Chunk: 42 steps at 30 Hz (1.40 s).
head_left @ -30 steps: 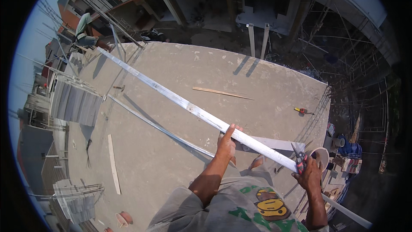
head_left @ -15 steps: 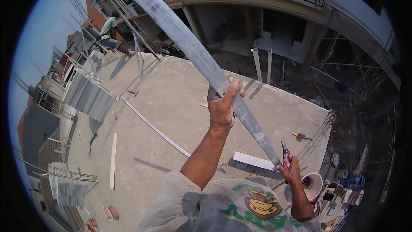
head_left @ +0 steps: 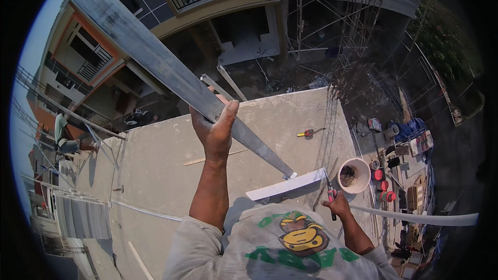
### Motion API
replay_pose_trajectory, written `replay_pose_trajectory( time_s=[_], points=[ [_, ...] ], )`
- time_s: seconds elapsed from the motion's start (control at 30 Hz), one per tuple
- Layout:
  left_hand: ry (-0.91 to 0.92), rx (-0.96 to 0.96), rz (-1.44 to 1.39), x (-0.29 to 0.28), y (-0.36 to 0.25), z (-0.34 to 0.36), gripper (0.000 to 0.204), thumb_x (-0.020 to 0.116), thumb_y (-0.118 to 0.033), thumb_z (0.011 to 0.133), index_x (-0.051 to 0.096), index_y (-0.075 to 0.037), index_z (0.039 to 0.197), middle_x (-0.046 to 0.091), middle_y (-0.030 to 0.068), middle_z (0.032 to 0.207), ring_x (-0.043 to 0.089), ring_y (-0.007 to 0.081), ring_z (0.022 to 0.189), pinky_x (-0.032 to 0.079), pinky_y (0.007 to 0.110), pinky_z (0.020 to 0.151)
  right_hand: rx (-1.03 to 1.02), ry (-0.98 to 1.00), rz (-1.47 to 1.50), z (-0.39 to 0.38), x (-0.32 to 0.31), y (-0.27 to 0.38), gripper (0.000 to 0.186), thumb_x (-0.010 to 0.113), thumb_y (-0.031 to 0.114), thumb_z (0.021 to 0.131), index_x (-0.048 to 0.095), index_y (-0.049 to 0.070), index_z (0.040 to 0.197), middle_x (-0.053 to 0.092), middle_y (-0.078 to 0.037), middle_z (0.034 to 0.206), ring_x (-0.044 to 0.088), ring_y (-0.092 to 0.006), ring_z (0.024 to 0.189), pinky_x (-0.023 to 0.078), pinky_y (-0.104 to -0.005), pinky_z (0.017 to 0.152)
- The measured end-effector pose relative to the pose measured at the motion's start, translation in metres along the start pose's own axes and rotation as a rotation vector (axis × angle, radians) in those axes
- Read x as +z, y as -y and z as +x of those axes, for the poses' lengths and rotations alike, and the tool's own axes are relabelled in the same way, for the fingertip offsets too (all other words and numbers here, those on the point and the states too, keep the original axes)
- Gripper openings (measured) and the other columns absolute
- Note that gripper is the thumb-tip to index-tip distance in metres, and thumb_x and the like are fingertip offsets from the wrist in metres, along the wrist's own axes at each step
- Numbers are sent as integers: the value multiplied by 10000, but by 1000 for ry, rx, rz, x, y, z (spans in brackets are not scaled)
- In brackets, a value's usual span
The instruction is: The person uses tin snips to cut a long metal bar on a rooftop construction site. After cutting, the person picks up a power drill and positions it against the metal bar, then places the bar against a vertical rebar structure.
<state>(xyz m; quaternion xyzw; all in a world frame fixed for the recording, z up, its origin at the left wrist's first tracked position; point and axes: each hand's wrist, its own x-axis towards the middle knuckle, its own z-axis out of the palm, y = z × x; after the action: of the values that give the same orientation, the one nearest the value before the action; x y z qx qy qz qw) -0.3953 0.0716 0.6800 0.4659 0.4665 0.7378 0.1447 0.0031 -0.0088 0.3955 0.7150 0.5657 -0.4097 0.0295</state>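
My left hand (head_left: 213, 134) is wrapped round a long grey metal channel (head_left: 150, 52), which slants from the upper left down toward the middle. Its lower end stops just above a white board (head_left: 285, 183) on the concrete slab; whether they touch I cannot tell. Closed round the pink-and-black handles of tin snips (head_left: 331, 193) is my right hand (head_left: 340, 205), low and to the right, apart from the channel. The snips point upward beside the board's right end. A pale bucket (head_left: 367, 176) with dark contents stands just right of them.
Beyond the channel's lower end lies a yellow-and-red tape measure (head_left: 308, 133). The slab (head_left: 280, 111) drops off at its far edge. Red cans (head_left: 384, 185) and clutter sit right. A person (head_left: 63, 134) works far left, near stacked grey sheets (head_left: 83, 217).
The view has swung right. My right hand has come off the channel's lower end and sits below it, keeping the tin snips. My left hand still grips the channel.
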Motion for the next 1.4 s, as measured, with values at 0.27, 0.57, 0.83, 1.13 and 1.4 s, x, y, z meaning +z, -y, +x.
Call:
replay_pose_trajectory(
  time_s=[0.27,0.57,0.83,1.13,1.4],
  points=[
    [286,-19,-419,56,39,57,940,500,-797,825,420,3,1311,547,57,743,577,119,665,520,268,579,439,-114,325,0,1,-42,886,860,405,620,463,-115,1218,632,-313,1131,645,-400,1065,495,-428,922],
    [468,-196,-753,105,99,150,733,616,-584,874,437,4,1272,568,100,807,590,169,703,516,309,621,327,-197,687,68,24,79,827,851,394,637,503,-106,1197,626,-293,1151,639,-356,1070,486,-419,924],
    [667,-241,-755,142,132,218,569,720,-181,812,383,-16,1240,558,123,889,604,201,755,529,333,681,220,-329,531,90,-31,224,879,832,476,632,487,-69,1228,608,-303,1184,607,-399,1121,465,-423,957],
    [621,-165,-730,166,194,254,513,616,-105,867,343,35,1278,500,118,921,502,173,780,465,323,710,622,-490,612,69,11,218,928,834,494,640,479,-101,1256,593,-322,1217,590,-398,1163,460,-414,982],
    [692,915,-68,153,252,303,435,563,-69,979,384,40,1360,527,147,1112,527,193,893,491,330,785,1090,-364,774,38,110,170,996,825,518,617,453,-159,1246,623,-313,1165,636,-383,1098,507,-389,920]
  ],
)
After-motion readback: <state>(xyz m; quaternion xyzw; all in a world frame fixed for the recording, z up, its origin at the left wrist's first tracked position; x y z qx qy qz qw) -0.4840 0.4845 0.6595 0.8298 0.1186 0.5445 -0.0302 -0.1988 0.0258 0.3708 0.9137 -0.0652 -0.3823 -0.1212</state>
